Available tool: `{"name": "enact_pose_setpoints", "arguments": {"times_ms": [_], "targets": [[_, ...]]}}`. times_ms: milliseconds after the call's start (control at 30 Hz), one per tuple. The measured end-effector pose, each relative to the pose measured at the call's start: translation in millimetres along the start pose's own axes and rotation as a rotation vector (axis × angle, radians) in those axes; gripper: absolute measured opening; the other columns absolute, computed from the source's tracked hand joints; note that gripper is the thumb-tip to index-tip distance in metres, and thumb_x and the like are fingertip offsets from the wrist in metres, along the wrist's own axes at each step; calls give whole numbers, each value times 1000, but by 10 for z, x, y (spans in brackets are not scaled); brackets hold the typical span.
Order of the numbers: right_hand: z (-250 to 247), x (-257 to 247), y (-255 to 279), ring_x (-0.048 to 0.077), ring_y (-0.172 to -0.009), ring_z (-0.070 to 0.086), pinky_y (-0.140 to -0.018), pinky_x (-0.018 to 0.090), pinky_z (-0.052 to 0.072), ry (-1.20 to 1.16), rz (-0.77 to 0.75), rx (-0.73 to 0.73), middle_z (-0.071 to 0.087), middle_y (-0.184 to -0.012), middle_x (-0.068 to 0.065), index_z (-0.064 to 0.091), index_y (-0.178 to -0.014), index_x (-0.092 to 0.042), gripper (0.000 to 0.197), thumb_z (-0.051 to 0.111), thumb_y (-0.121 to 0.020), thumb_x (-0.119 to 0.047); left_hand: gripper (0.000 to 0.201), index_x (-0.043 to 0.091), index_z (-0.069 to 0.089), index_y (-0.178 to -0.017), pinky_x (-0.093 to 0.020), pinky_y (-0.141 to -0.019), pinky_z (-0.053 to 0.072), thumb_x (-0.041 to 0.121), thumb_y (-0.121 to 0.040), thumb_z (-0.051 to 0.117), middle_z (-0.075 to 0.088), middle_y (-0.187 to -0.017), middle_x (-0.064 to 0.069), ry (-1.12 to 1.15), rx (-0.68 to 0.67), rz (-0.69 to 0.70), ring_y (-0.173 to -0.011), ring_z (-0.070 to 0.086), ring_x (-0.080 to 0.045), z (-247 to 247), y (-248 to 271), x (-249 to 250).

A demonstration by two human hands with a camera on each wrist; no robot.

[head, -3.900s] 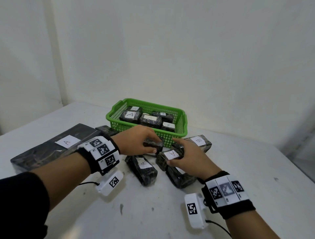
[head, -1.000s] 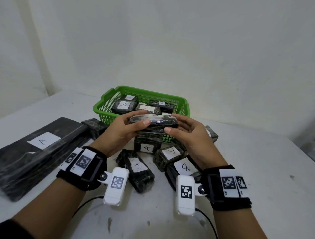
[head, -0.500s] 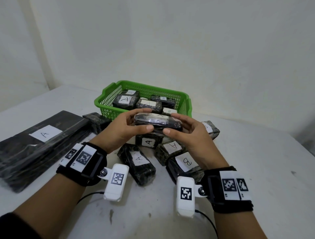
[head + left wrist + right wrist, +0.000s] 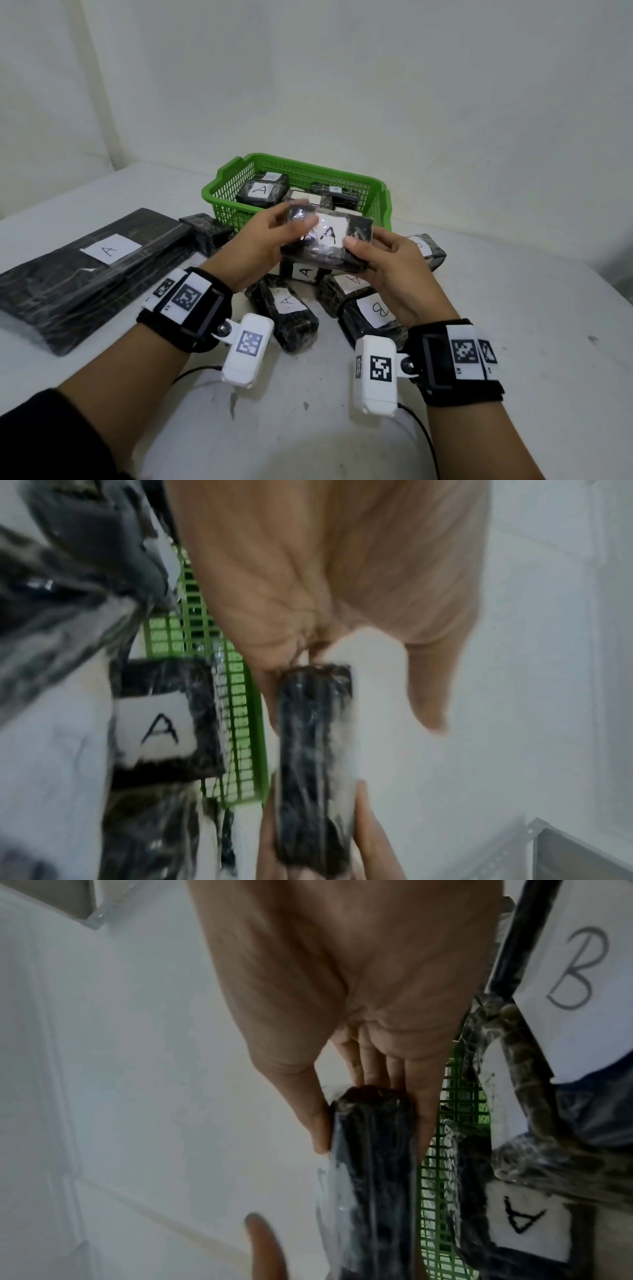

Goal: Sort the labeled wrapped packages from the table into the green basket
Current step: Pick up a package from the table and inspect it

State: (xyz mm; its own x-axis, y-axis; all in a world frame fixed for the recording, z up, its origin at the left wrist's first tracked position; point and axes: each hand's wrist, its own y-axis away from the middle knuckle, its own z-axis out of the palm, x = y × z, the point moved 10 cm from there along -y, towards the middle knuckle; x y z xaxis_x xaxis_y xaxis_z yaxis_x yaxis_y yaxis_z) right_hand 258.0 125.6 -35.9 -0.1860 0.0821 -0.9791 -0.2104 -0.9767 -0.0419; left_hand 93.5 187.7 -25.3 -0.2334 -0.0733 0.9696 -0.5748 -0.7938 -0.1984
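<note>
Both hands hold one small black wrapped package (image 4: 327, 241) in the air just in front of the green basket (image 4: 222, 190); its white label reads A and faces me. My left hand (image 4: 270, 236) grips its left end, thumb on top. My right hand (image 4: 383, 260) grips the right end, thumb on the front face. In the left wrist view the package (image 4: 313, 750) shows edge-on under my palm; in the right wrist view the same package (image 4: 373, 1164) sits between thumb and fingers. The basket holds several labeled packages (image 4: 261, 192).
Under my hands lie more packages on the white table (image 4: 513, 325): three marked A (image 4: 286, 313), (image 4: 305, 272), (image 4: 346, 286), one marked B (image 4: 375, 315), another at the right (image 4: 428, 251). A large flat black package labeled A (image 4: 89, 270) fills the left side.
The held package has been turned in both hands, so its A label now faces up toward me instead of its dark edge. The hands stay in front of the basket.
</note>
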Motion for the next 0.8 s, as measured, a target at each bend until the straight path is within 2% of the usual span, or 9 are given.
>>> {"name": "enact_pose_setpoints", "arguments": {"times_ms": [67,133,267,333,467,533,600,700,800], "targets": [[-33,-20,-11,30,-109,76,-98,47,60,31,-36,45,77,-120,15,64,-130,2,53,82,-80,1,47,1,67,-121,-39,-90,61,36,-90,74,77,-112,-10,-66,117,-2,-101,72,-27,-42,-20,-49],[-12,-55,1,31,-107,76,-98,48,59,49,-59,51,77,-119,14,65,-128,0,51,83,-80,-1,46,5,72,-115,-47,-98,58,42,-88,78,79,-109,-9,-174,185,50,-102,74,-28,-64,-12,-22],[39,-109,74,27,-96,80,-94,47,62,126,-82,75,82,-104,9,76,-113,-8,42,89,-77,-25,33,10,73,-114,-34,-91,59,34,-91,73,80,-106,-2,-254,145,83,-100,76,-19,74,49,66],[42,-145,99,25,-93,80,-94,46,62,168,-106,89,82,-99,7,79,-107,-10,34,89,-80,-28,35,11,74,-110,-38,-90,58,39,-89,72,80,-101,-1,-252,115,82,-95,76,-18,112,57,78],[70,-146,74,26,-99,79,-88,40,63,190,-105,26,81,-107,9,74,-117,-9,54,94,-69,-25,56,-3,68,-118,-63,-104,50,43,-88,79,72,-116,-26,-148,112,86,-111,68,-48,18,31,93],[51,-115,51,30,-103,78,-88,41,63,163,-87,-5,78,-115,12,66,-126,-6,75,95,-59,-24,52,-8,64,-124,-55,-103,52,32,-93,75,71,-122,-25,-42,115,72,-114,68,-44,-36,14,88],[4,-119,43,31,-101,78,-86,41,64,139,-96,-2,78,-115,14,65,-128,-5,80,94,-55,-22,47,-7,63,-128,-47,-99,55,25,-94,72,71,-125,-22,-8,82,56,-114,70,-36,-30,5,89],[-1,-120,58,30,-104,78,-85,38,65,123,-89,-18,79,-114,11,66,-128,-7,72,91,-61,-21,48,-1,68,-124,-50,-104,52,24,-85,82,73,-122,-20,-66,83,91,-113,71,-35,-66,5,106],[3,-142,63,29,-111,75,-99,50,59,130,-112,-21,79,-117,8,73,-122,-12,59,94,-71,-32,50,6,66,-129,-46,-102,54,19,-84,82,74,-122,-14,-121,56,101,-111,72,-28,-36,19,130]]}}
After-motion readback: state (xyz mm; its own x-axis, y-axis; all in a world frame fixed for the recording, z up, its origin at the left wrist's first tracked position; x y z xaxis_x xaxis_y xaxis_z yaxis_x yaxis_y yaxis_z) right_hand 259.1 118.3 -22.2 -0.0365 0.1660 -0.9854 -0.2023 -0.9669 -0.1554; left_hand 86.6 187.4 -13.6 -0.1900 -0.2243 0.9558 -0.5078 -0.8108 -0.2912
